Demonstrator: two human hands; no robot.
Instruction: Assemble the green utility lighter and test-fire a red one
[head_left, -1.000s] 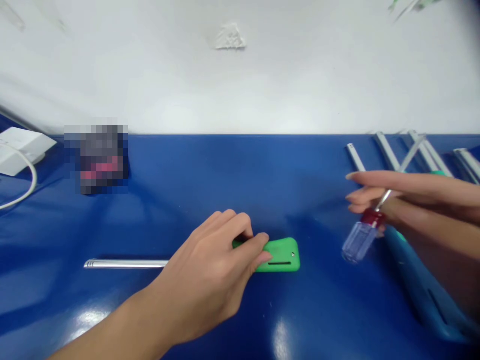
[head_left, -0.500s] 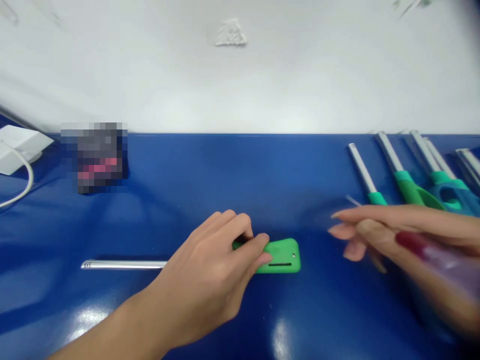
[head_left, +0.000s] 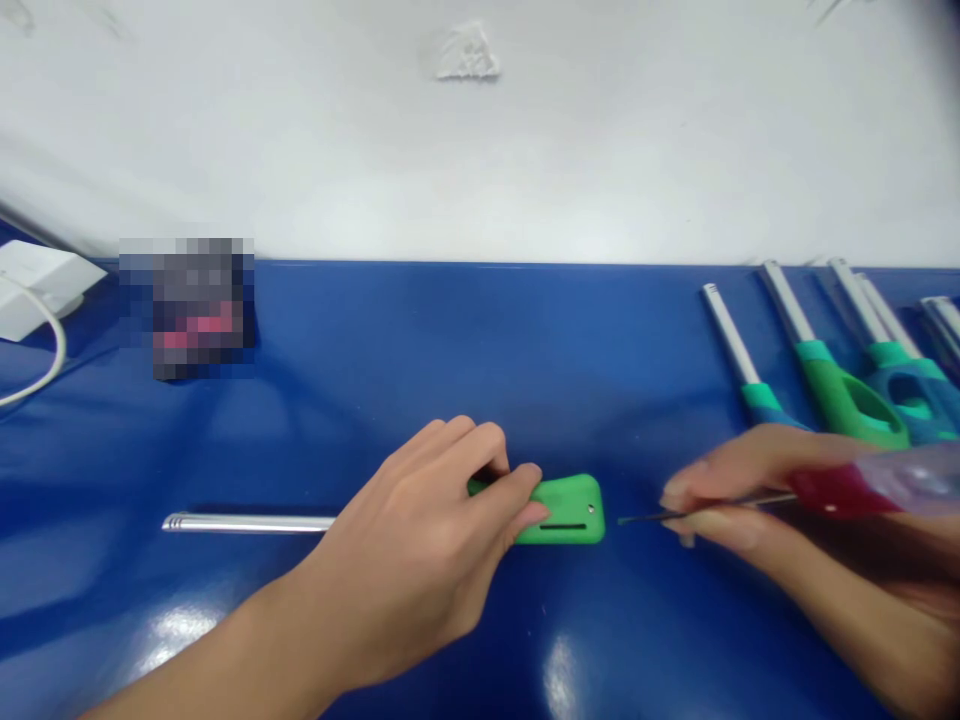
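A green-handled lighter (head_left: pixel 574 508) lies flat on the blue table, its silver tube pointing left. My left hand (head_left: pixel 427 530) is closed over the middle of it and hides part of the handle. A black slot and a small screw or hole show at the handle's right end. To the right, my right hand (head_left: pixel 757 500) grips a screwdriver (head_left: pixel 832 490) with a red and clear handle. Its thin dark shaft runs between thumb and fingers, and the tip is just right of the green handle, apart from it.
Several lighters (head_left: pixel 847 400) with green or blue handles lie at the right. At the back left are a blurred-out dark object (head_left: pixel 199 315) and a white box (head_left: pixel 45 285) with a cable. A white crumpled piece (head_left: pixel 466 52) is on the white surface behind.
My right hand has turned so the screwdriver lies nearly level, its shaft now pointing left toward the green handle. My left hand has kept its hold on the lighter.
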